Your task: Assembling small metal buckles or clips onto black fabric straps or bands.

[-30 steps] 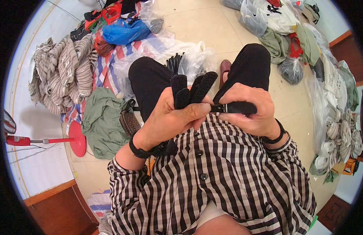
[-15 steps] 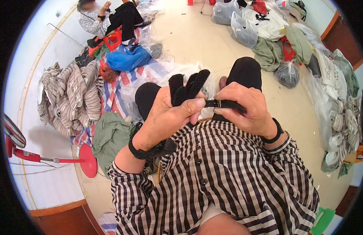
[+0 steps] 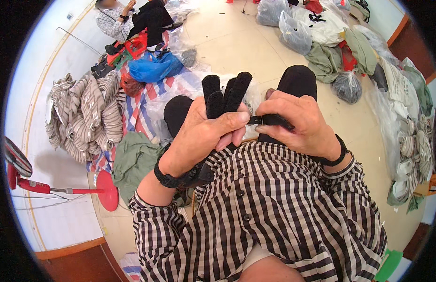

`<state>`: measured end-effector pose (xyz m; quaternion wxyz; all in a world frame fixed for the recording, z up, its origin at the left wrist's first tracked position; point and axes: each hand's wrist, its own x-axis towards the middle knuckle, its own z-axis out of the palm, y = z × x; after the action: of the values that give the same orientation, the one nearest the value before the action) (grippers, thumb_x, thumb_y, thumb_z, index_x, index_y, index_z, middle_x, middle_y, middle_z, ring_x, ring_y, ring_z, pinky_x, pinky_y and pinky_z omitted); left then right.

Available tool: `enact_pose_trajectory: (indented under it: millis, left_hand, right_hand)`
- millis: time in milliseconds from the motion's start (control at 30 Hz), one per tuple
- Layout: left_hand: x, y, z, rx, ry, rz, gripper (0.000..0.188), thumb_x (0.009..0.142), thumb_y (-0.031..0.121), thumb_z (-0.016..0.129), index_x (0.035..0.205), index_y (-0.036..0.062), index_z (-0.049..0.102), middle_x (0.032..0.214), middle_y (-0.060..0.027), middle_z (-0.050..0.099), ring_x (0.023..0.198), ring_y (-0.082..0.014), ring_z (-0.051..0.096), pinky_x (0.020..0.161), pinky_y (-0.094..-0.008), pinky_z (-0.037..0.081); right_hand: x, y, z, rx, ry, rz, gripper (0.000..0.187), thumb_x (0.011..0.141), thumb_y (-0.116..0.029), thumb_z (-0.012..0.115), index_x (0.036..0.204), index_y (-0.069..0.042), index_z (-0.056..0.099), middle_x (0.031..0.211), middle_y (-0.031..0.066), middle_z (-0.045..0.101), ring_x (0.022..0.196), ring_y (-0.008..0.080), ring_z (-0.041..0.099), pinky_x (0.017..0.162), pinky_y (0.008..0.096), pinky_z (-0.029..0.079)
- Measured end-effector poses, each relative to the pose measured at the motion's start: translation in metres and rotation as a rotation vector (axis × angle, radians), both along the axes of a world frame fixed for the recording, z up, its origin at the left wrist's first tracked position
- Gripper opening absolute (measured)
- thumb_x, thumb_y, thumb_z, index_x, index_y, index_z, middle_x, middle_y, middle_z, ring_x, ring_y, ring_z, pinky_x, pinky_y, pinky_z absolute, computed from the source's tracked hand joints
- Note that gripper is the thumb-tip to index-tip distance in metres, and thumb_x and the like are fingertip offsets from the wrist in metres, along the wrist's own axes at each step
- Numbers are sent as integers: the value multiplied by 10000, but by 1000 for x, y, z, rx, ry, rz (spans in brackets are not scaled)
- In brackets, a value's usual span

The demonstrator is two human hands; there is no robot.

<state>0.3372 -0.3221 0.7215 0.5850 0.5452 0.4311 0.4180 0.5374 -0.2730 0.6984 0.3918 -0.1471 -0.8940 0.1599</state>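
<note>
My left hand (image 3: 205, 135) grips a bunch of black fabric straps (image 3: 226, 92) whose ends stick up above my fingers. My right hand (image 3: 298, 124) pinches one black strap (image 3: 269, 120) that runs sideways between both hands. Both hands are held close together over my knees in black trousers (image 3: 298, 79). A black watch sits on my left wrist, a black band on my right. My sleeves are checked black and white.
A clear plastic bag (image 3: 180, 96) lies on a striped tarp in front of my knees. Striped beige cloth (image 3: 88, 113) is piled at left, green cloth (image 3: 135, 160) beside it. A red fan stand (image 3: 63, 190) stands at left. Another person (image 3: 133, 16) sits far back. Bags and cloth piles (image 3: 331, 42) line the right.
The view has tilted up, showing more of the far floor and the seated person. My hands stay together on the straps, with the bunch held a little higher.
</note>
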Motion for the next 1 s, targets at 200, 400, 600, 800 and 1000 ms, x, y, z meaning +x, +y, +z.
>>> enact_pose_trajectory:
  millis: [200, 400, 600, 800, 1000]
  left_hand:
    - [-5, 2, -5, -21, -102, -10, 208, 805, 177, 582, 867, -21, 565, 574, -103, 565, 363, -67, 366, 353, -190, 240]
    - [-9, -1, -3, -58, -104, 11, 144, 797, 84, 563, 865, -42, 572, 614, -90, 585, 404, -54, 409, 385, -179, 297]
    - [-9, -2, -5, -35, -79, 27, 142, 795, 95, 555, 846, -36, 574, 617, -84, 586, 408, -49, 407, 386, -178, 297]
    - [-10, -1, -6, -42, -81, 14, 114, 796, 88, 560, 832, -20, 569, 603, -67, 583, 410, -43, 409, 385, -175, 296]
    - [-3, -2, -1, -30, 58, -64, 112, 799, 119, 623, 789, 22, 568, 551, -9, 551, 419, -29, 412, 390, -172, 292]
  right_hand:
    - [2, 0, -1, -13, 11, 19, 298, 665, -57, 712, 924, -25, 568, 798, 91, 592, 656, 240, 584, 557, 296, 447]
    - [0, -1, -3, 52, 44, 10, 304, 702, -111, 700, 960, -67, 545, 743, 76, 530, 564, 237, 536, 457, 314, 404]
    - [0, -1, -3, 89, 49, 16, 306, 705, -113, 697, 965, -63, 542, 748, 72, 529, 552, 228, 530, 441, 307, 389]
    - [-1, 0, -2, 79, 28, 17, 316, 699, -100, 694, 974, -62, 544, 759, 71, 535, 551, 230, 532, 450, 311, 405]
    - [-6, -2, 2, 57, -41, 48, 339, 672, -70, 688, 978, -72, 545, 795, 63, 552, 569, 232, 557, 461, 303, 433]
